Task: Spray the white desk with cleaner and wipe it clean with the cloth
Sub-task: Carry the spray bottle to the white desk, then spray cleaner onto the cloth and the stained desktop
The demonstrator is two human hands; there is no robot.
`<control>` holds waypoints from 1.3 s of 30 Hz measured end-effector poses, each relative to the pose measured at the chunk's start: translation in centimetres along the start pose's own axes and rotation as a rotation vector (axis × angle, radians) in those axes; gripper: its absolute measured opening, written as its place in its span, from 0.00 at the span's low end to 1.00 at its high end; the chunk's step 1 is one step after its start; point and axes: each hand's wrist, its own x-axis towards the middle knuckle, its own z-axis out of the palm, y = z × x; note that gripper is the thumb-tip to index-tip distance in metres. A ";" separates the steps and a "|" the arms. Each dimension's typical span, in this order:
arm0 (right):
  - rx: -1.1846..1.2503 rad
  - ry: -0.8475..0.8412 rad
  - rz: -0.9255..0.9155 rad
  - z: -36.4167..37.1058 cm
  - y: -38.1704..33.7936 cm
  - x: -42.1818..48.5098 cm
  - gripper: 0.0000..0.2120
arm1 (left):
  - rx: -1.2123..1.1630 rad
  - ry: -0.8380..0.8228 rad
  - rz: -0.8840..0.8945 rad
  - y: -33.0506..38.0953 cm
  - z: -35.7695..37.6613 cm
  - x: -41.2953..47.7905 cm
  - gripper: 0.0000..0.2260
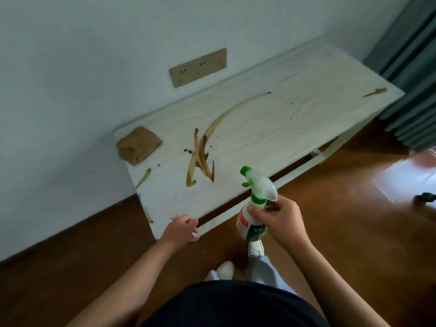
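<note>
Head view — looking steeply down at desk (pixel 271 128).

No text can be read; the spray bottle (pixel 251 223) bears a red label too blurred to make out.

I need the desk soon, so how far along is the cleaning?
Barely started. Done: the right hand has the spray bottle up, nozzle toward the white desk. In hand: aiming; no spray shows yet. The left hand rests closed at the near desk corner. Left: the brown streaks are all still unwiped, and the folded cloth lies untouched at the far left corner.
</note>
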 end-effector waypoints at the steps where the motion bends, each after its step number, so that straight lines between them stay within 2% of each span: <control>1: -0.023 -0.052 -0.014 0.3 -0.4 1.4 0.13 | -0.016 0.022 -0.058 -1.1 0.0 -0.7 0.12; 4: -0.088 -0.204 -0.072 1.2 -1.5 5.0 0.16 | -0.246 0.135 -0.300 -5.7 0.9 -3.3 0.13; 8: -0.159 -0.407 -0.159 3.5 -3.5 8.6 0.14 | -0.481 0.228 -0.572 -11.7 3.1 -7.5 0.15; 15: -0.286 -0.619 -0.260 9.1 -6.4 11.7 0.16 | -0.747 0.334 -0.759 -14.4 5.6 -10.3 0.15; 18: -0.328 -0.665 -0.296 11.1 -7.3 12.8 0.17 | -0.798 0.373 -0.766 -14.6 4.6 -8.4 0.15; 21: -0.350 -0.664 -0.327 12.6 -8.3 13.9 0.17 | -0.745 0.410 -0.719 -14.5 2.6 -5.9 0.14; 24: -0.269 -0.680 -0.273 14.1 -9.5 15.0 0.15 | -0.709 0.428 -0.653 -13.9 -0.6 -3.4 0.12; 31: -0.141 -0.615 -0.177 18.8 -12.9 19.6 0.13 | -0.789 0.449 -0.562 -12.2 -9.5 3.1 0.11; 34: -0.078 -0.626 -0.145 20.7 -14.4 21.0 0.09 | -0.779 0.459 -0.503 -11.8 -11.6 4.7 0.11; 39: -0.157 -0.684 -0.134 23.7 -15.5 23.1 0.06 | -0.804 0.493 -0.487 -11.1 -12.8 6.2 0.10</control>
